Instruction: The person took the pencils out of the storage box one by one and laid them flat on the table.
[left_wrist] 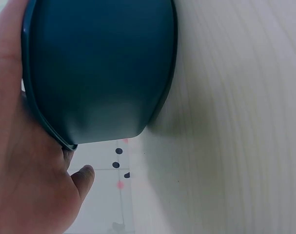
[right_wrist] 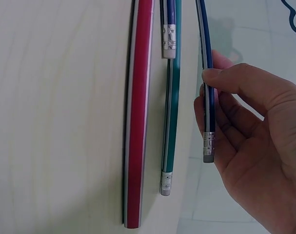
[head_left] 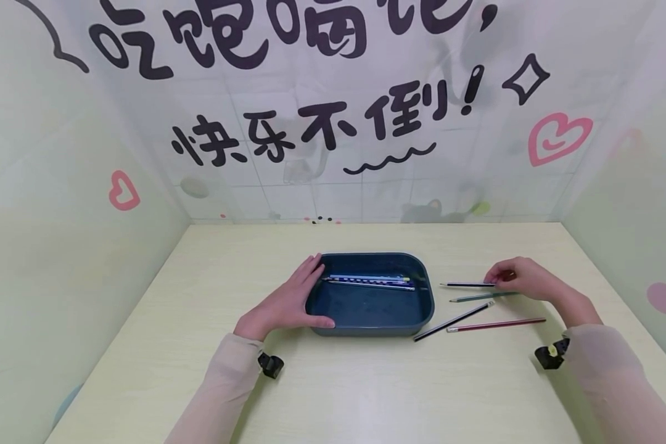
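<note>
A dark teal rectangular box (head_left: 372,331) stands on the table with several pencils (head_left: 366,282) lying inside. My left hand (head_left: 288,301) rests against its left end, thumb along the near rim and fingers at the far left corner. To the right of the box, my right hand (head_left: 533,285) pinches a dark blue striped pencil (right_wrist: 209,112) between thumb and fingers, near its eraser end. Close by on the table lie a green pencil (right_wrist: 173,117), a dark pencil (head_left: 454,321) with its eraser end near the green one, and a red pencil (head_left: 499,325).
The pale wooden table (head_left: 366,394) is bounded at the back by a printed wall sheet (head_left: 277,203) and by further sheets at both sides. A small black device (head_left: 271,365) sits at the left wrist, another black device (head_left: 550,356) at the right.
</note>
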